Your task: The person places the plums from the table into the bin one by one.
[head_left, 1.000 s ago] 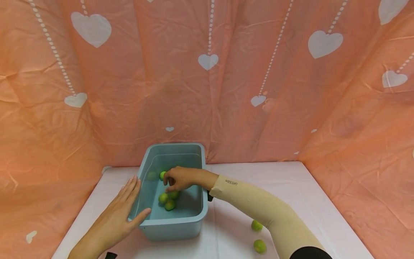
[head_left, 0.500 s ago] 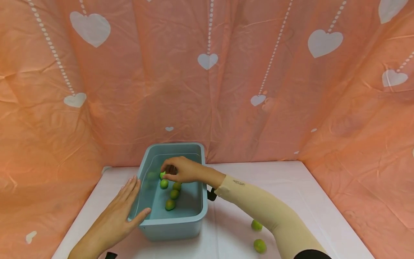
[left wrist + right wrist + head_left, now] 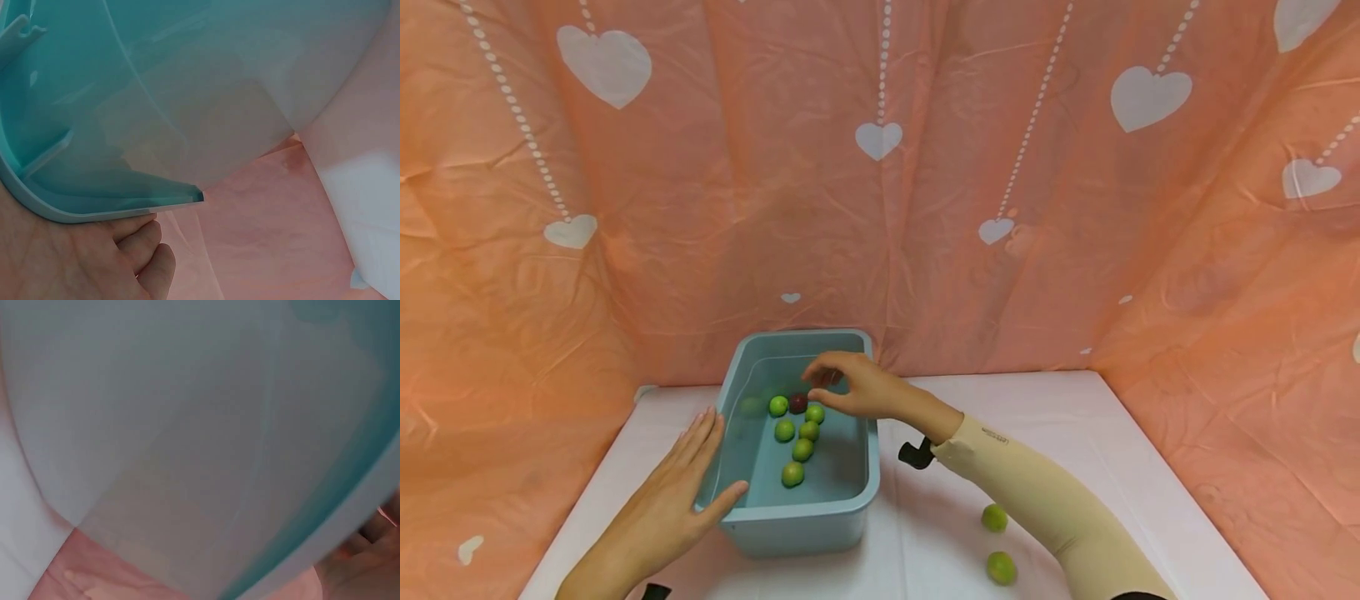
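Note:
My left hand (image 3: 681, 487) lies flat along the left rim of a blue-grey plastic bin (image 3: 805, 510), its fingers straight and the thumb over the near corner. In the left wrist view, the fingers (image 3: 147, 250) press the outside of the rim. Inside the bin are several limes (image 3: 802, 451), some of them in a slanting row. A dark red round fruit (image 3: 798, 403) sits among them near the far end. Over the right side of the bin hovers my right hand (image 3: 857, 385), fingers loosely bent, nothing between them, the thumb tip close beside the red fruit.
Two limes (image 3: 1002, 568) lie on the white-covered table (image 3: 940, 492) to the right of the bin, close to my right sleeve (image 3: 1045, 492). An orange curtain (image 3: 820, 208) with white hearts surrounds the table at the back and sides.
My right hand has drawn up and right from the limes, uncovering the dark red fruit and another lime. The clustered limes have been spread into a row. My left hand stays put.

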The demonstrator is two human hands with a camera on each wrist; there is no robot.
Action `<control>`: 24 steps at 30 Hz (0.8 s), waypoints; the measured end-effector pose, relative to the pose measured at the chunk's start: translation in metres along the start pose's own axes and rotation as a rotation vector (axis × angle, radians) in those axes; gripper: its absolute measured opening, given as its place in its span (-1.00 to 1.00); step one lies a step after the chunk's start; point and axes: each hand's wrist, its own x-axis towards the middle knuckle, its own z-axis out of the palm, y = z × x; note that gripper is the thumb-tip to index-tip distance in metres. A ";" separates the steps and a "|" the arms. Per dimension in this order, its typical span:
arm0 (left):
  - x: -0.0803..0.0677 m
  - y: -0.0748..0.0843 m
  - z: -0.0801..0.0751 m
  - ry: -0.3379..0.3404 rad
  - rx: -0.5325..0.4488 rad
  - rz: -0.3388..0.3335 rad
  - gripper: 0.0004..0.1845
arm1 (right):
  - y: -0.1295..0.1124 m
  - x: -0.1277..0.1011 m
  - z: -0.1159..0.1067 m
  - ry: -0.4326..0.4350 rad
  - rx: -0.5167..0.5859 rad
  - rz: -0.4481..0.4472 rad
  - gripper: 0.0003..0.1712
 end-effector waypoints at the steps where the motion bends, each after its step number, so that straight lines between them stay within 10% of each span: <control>1: 0.000 0.000 0.000 -0.002 0.000 -0.002 0.06 | 0.000 -0.003 -0.001 0.004 0.000 0.003 -0.71; 24: 0.000 0.001 0.000 -0.002 -0.001 -0.007 0.07 | 0.002 -0.068 -0.018 0.218 -0.027 -0.003 -0.70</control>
